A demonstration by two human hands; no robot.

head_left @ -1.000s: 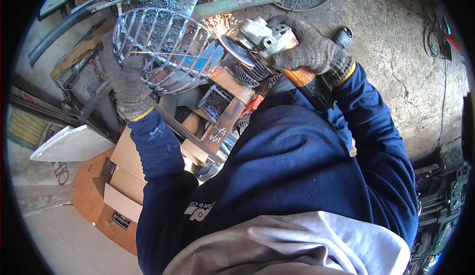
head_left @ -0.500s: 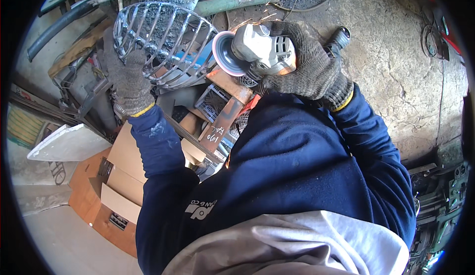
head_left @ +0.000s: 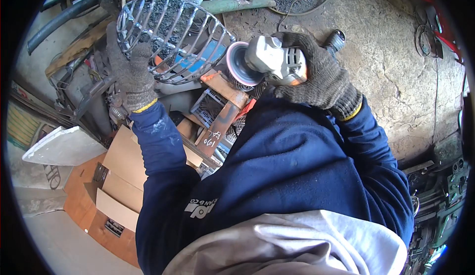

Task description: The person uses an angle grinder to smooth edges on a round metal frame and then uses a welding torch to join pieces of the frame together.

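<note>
My left hand, in a grey knit glove with a yellow cuff, is closed on the left side of a round basket of welded metal bars. The fingertips are partly hidden behind the bars. In the same kind of glove, my right hand is wrapped round an angle grinder with a pale metal head. Its round disc, pink at the edge, faces the basket's right rim. Disc and rim are very near each other; whether they touch I cannot tell. No sparks show.
Under the basket stand a rusty steel piece and a grey plastic crate. Cardboard and a white slab are at lower left. A green pipe and a cable lie beyond. Green machinery stands at right.
The orange sparks by the disc are gone. The grinder has shifted right and slightly down in view, off the basket's front bars. The left hand still grips the basket, which sits slightly differently in view.
</note>
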